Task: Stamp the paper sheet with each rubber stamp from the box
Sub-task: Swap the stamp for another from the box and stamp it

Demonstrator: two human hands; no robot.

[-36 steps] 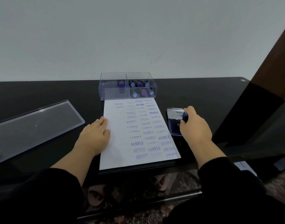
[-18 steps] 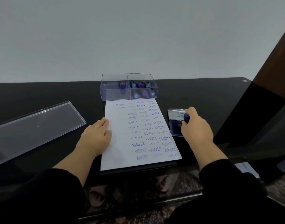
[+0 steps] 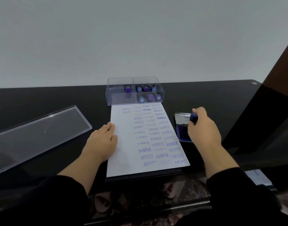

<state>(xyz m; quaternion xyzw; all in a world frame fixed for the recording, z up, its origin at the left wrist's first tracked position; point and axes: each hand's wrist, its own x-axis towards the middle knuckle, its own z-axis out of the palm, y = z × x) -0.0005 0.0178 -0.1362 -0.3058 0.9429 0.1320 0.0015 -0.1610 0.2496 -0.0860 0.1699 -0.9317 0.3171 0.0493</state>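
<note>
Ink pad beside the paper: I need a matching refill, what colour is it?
Dark blue ink pad, seen in the head view.

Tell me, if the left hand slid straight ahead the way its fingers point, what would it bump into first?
Probably the clear stamp box. The left hand lies flat on the paper sheet, fingers pointing up its left margin toward the box's left compartment; depth is hard to judge.

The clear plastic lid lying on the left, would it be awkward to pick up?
Probably a little. The clear lid looks long, flat and thin, so it is likely light and may flex. Its smooth surface could be slippery, and lying flat on the table leaves little edge to grip.
</note>
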